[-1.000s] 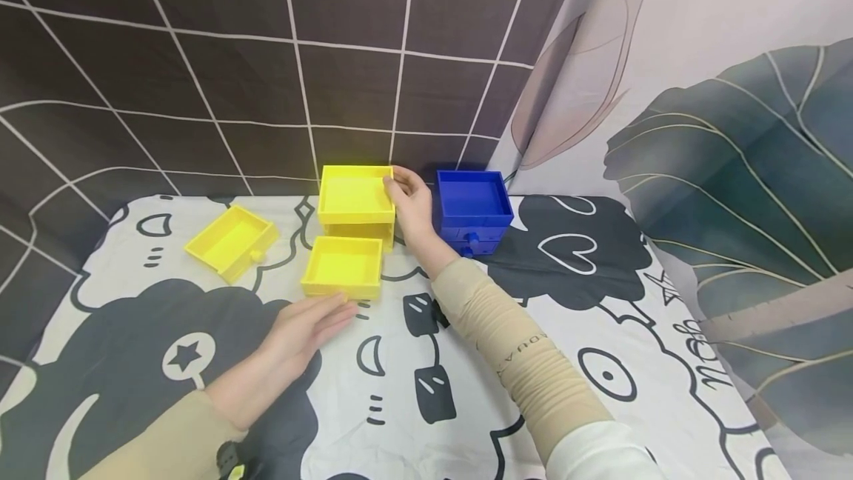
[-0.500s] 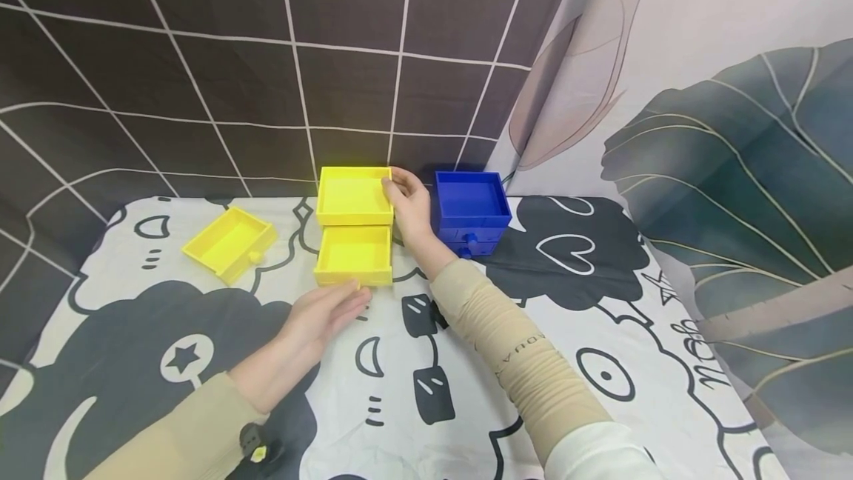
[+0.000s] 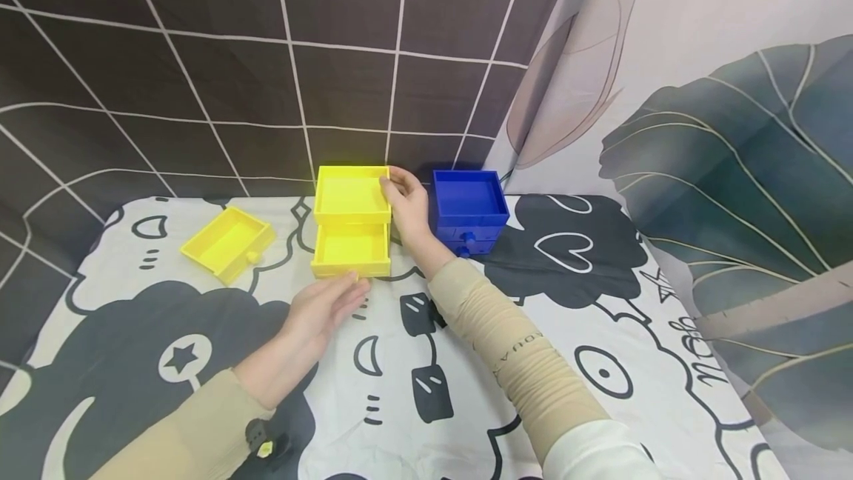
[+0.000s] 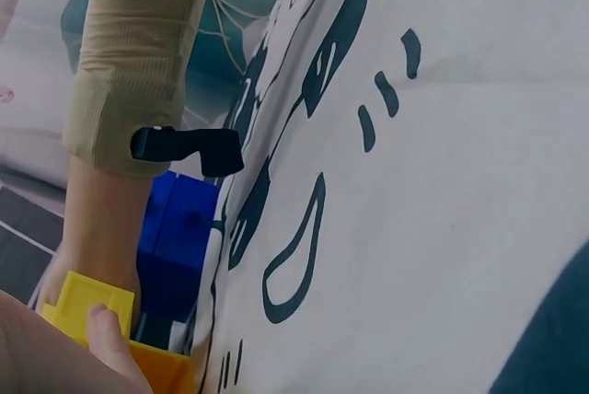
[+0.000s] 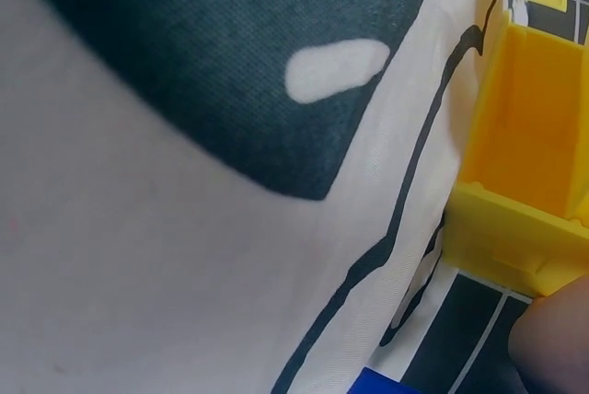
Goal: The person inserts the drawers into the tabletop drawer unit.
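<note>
A small yellow drawer cabinet [image 3: 352, 195] with a tray-like top stands near the dark wall. Its lower drawer [image 3: 351, 249] sits partly in the opening, sticking out at the front. My left hand [image 3: 313, 317] touches that drawer's front with extended fingers; the drawer's knob is hidden. On the cabinet's right side, my right hand [image 3: 409, 206] grips the wall, thumb at the upper rim and fingers behind. In the right wrist view, the yellow cabinet [image 5: 515, 247] shows at the right edge. A second yellow drawer [image 3: 228, 243] with a round knob lies loose at the left, turned at an angle.
A blue drawer cabinet [image 3: 470, 202] of similar shape stands just right of my right hand, its knobs facing front. A black-and-white patterned cloth [image 3: 533, 361] covers the table. The dark gridded wall cloth [image 3: 346, 87] hangs close behind both cabinets.
The lower yellow drawer has gone from lying in front of the cabinet, slightly left, into its opening, pushed back by my left hand. My right hand keeps its grip on the cabinet.
</note>
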`<state>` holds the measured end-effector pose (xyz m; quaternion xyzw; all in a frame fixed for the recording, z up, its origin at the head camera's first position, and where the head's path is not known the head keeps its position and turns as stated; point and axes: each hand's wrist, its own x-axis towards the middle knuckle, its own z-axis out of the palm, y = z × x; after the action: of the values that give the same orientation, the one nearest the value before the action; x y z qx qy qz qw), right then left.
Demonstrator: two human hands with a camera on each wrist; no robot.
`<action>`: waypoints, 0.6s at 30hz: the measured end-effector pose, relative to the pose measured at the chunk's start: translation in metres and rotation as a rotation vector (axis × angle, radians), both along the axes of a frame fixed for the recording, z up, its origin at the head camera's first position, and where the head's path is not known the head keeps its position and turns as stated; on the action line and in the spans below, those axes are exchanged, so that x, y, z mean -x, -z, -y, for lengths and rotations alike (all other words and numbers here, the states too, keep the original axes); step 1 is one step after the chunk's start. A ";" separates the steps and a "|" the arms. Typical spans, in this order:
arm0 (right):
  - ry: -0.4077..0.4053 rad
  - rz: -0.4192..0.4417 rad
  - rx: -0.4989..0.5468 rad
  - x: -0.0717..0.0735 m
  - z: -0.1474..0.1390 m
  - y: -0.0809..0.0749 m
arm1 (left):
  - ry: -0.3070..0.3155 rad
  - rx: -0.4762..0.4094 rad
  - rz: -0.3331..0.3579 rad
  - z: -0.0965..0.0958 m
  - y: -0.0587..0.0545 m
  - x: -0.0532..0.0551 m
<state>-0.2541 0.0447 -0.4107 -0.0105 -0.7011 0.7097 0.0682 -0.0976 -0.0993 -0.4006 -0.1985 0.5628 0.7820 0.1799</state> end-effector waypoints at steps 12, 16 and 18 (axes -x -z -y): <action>0.008 -0.013 -0.015 -0.001 -0.001 0.000 | -0.020 -0.008 -0.020 -0.006 0.003 0.021; 0.011 -0.008 -0.025 0.000 0.000 0.000 | -0.046 -0.020 -0.015 -0.008 0.004 0.031; 0.013 -0.011 -0.027 0.000 0.000 0.000 | -0.051 -0.020 -0.013 -0.009 0.004 0.036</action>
<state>-0.2542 0.0452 -0.4109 -0.0101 -0.7102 0.6998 0.0767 -0.1336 -0.0900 -0.4045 -0.2057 0.5510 0.7931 0.1583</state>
